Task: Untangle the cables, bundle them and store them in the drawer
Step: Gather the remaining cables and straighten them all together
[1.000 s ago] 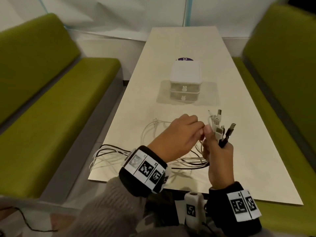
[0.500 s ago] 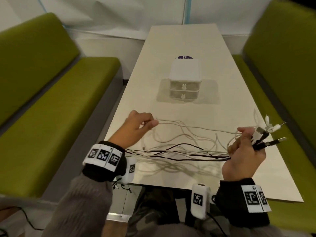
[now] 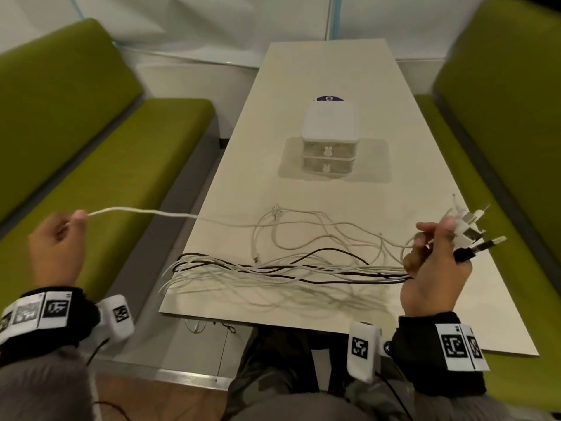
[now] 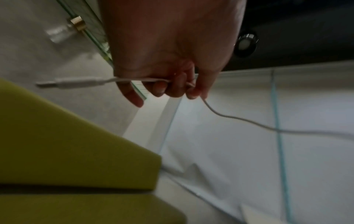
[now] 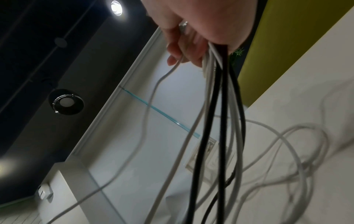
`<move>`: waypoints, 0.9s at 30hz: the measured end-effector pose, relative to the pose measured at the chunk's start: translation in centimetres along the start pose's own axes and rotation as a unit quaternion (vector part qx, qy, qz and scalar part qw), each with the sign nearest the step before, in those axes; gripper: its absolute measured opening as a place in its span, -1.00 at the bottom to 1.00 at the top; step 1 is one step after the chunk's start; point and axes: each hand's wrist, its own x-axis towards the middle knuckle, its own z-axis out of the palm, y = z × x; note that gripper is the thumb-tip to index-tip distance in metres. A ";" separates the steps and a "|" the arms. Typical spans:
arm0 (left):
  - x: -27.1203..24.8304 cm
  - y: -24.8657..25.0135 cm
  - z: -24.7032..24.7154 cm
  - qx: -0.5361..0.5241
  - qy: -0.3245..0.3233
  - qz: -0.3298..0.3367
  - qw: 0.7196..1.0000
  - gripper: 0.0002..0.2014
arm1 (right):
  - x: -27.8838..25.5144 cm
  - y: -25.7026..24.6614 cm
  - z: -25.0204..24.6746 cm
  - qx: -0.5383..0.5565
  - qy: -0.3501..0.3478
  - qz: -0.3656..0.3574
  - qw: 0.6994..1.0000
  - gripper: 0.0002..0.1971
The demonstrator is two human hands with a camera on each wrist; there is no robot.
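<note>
Cables (image 3: 273, 268), white ones with two black ones among them, lie in long loose strands across the near end of the table (image 3: 349, 71), and we see their far loops reaching the table's left edge. Our right hand (image 3: 431, 268) is curled round the gathered ends of the bunch, raised above the table's right side; several plugs (image 3: 473, 235) fan out past the thumb, white ones above and a black one with a metal tip below. From the right wrist view we see the black and white strands running out together from under the palm (image 5: 201, 22), with one thinner white strand leaving between the fingers.

Our left hand (image 3: 57, 247) is held out past the table, over the green bench (image 3: 121, 165), and pinches a single white cable (image 3: 142, 211) near its end. That cable stretches nearly straight back to the table and the bunch. In the left wrist view its white plug (image 4: 76, 82) sticks out beyond the curled fingers (image 4: 159, 89).

Farther along the table stands a small white drawer unit (image 3: 330, 138) with two clear drawers, both closed. We cannot tell what is in them.
</note>
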 end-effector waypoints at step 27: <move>-14.8 17.0 11.7 -0.107 -0.480 0.250 0.834 -0.67 | -3.7 2.2 2.9 -0.108 -0.225 -0.014 0.968 -0.77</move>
